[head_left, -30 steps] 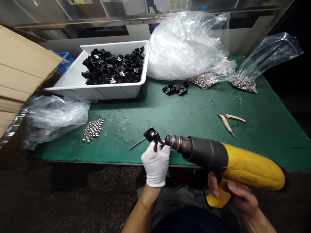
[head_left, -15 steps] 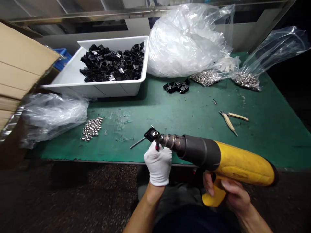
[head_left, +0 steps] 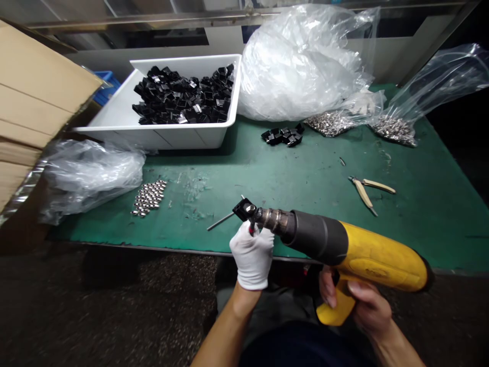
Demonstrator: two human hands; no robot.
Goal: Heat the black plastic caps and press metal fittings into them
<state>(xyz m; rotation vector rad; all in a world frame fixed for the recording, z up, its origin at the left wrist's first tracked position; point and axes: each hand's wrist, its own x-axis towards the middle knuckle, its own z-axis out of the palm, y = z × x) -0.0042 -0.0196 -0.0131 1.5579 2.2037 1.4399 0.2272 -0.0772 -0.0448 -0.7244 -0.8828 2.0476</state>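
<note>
Since the nozzle of the yellow plastic heat gun [head_left: 376,262] sits right at the small black square part [head_left: 241,209], pinched in the white-gloved left hand [head_left: 252,259], too long a dwell could warp it; the bare right hand [head_left: 357,300] clenches the grip.

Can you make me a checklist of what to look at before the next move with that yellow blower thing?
1. Left hand gloved: ok, white glove on, gripping red-handled pliers.
2. Right hand gloved: not ok, it is bare.
3. Yellow heat gun held firmly: ok, right hand wraps its grip.
4. Nozzle away from fingers: not ok, it sits right above the glove, at a black square piece.
5. Gun switched on: cannot tell.
6. Clear plastic bags away from nozzle: ok.
</note>
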